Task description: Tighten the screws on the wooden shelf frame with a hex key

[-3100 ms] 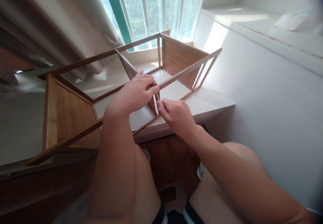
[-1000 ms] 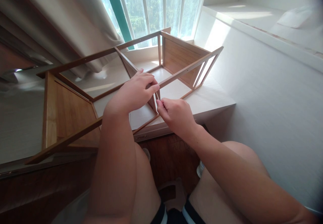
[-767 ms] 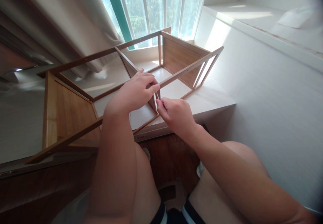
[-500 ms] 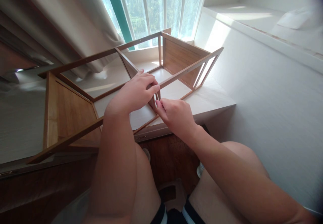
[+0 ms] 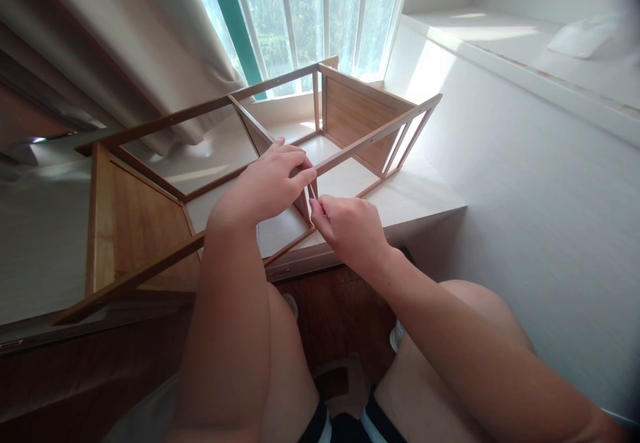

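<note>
Wooden shelf frame (image 5: 253, 131) lies as before, left fingers (image 5: 296, 158) clasping its rail (image 5: 345, 152), right fingers (image 5: 324, 215) pinching a thin rod (image 5: 313, 190).

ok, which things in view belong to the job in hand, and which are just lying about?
In the job:
- wooden frame, left hand on it
- thin rod in the right hand, too small to identify

Just around:
- curtain
- white item on the right-side ledge
</note>
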`<state>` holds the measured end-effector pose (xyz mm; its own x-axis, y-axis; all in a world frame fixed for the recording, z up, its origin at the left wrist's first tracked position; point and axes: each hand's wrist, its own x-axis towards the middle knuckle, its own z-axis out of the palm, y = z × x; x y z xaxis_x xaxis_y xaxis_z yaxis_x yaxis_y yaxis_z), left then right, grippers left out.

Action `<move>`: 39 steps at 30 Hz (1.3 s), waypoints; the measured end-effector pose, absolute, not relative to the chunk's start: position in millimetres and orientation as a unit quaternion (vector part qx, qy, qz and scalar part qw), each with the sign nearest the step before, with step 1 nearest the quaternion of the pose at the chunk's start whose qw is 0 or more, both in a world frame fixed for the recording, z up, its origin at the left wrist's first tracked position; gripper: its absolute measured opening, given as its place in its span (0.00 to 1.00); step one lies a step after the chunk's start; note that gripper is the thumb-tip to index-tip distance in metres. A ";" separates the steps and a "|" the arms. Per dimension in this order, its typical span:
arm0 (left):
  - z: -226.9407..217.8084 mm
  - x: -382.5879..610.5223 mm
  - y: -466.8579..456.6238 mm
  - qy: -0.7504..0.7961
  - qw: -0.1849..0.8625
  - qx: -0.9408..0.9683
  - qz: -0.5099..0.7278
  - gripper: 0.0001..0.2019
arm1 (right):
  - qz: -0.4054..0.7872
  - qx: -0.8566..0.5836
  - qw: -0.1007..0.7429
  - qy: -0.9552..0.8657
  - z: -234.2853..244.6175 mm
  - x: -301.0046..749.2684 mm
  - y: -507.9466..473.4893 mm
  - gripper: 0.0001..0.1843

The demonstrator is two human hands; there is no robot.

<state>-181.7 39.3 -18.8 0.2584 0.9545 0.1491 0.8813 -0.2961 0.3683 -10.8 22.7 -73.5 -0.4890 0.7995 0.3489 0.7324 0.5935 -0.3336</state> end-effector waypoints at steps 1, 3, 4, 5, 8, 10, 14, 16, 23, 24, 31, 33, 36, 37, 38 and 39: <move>-18.5 -181.4 39.1 0.584 0.105 0.786 0.173 0.14 | 0.071 -0.445 0.240 -0.860 -73.0 -10.9 22.6 0.24; -18.0 -181.1 39.0 0.584 0.103 0.787 0.172 0.14 | 0.071 -0.444 0.243 -0.860 -72.3 -11.0 22.4 0.24; -17.9 -181.1 39.0 0.583 0.103 0.787 0.172 0.14 | 0.070 -0.444 0.245 -0.859 -72.2 -11.0 22.3 0.24; -18.0 -181.2 39.0 0.582 0.103 0.788 0.172 0.14 | 0.068 -0.445 0.247 -0.858 -72.2 -11.0 22.3 0.24; -18.7 -181.8 39.4 0.580 0.103 0.789 0.175 0.14 | 0.064 -0.448 0.249 -0.856 -72.8 -10.7 22.5 0.23; -19.2 -182.0 39.8 0.580 0.103 0.789 0.176 0.14 | 0.063 -0.451 0.245 -0.856 -73.0 -10.8 22.7 0.23; -19.2 -181.8 40.7 0.580 0.103 0.790 0.172 0.14 | 0.060 -0.453 0.235 -0.858 -71.8 -11.6 22.7 0.24; -19.1 -181.9 40.8 0.579 0.103 0.790 0.173 0.14 | 0.057 -0.452 0.233 -0.859 -70.9 -12.3 22.2 0.24; -19.2 -182.3 39.5 0.581 0.107 0.787 0.175 0.14 | 0.052 -0.453 0.228 -0.860 -69.1 -12.9 20.0 0.24; -19.1 -182.3 39.4 0.582 0.107 0.787 0.175 0.13 | 0.052 -0.454 0.227 -0.860 -68.8 -12.8 19.8 0.24; -20.1 -183.0 40.6 0.582 0.104 0.788 0.173 0.14 | 0.051 -0.454 0.236 -0.858 -68.6 -12.8 20.4 0.23; -20.6 -183.4 40.8 0.582 0.104 0.788 0.171 0.14 | 0.055 -0.456 0.235 -0.856 -69.0 -12.6 21.0 0.24; -20.6 -183.6 40.8 0.587 0.106 0.784 0.171 0.14 | 0.064 -0.458 0.230 -0.856 -69.5 -11.7 22.0 0.24; -20.4 -183.4 40.7 0.588 0.106 0.784 0.171 0.14 | 0.067 -0.458 0.229 -0.856 -69.5 -11.2 22.3 0.24; -20.2 -183.2 40.5 0.588 0.106 0.784 0.170 0.14 | 0.070 -0.457 0.228 -0.857 -69.6 -10.8 22.6 0.24; -20.0 -182.9 40.3 0.587 0.106 0.784 0.171 0.14 | 0.073 -0.458 0.228 -0.856 -69.7 -10.2 22.9 0.24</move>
